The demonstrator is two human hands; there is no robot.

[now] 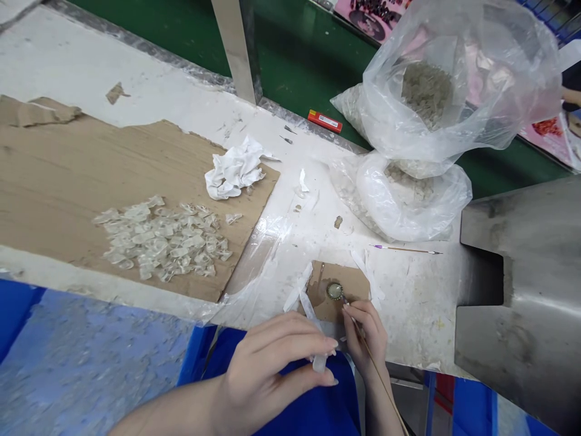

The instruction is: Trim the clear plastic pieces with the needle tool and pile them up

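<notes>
My left hand [272,369] pinches a small clear plastic piece [319,362] between thumb and fingers at the table's front edge. Just right of it, my right hand [365,336] grips a thin wooden stick [381,381] whose tip reaches toward a small round metal cap [334,291]. The cap sits on a small cardboard scrap [333,290]. A pile of several clear plastic pieces [163,239] lies on a large cardboard sheet [68,175] to the left.
A crumpled white cloth [236,169] lies behind the pile. Clear bags of small pieces [422,121] stand at the back right. A second thin stick [403,249] rests on the white table [408,290]. A grey metal machine [521,290] fills the right. A red lighter [325,121] lies near the green belt.
</notes>
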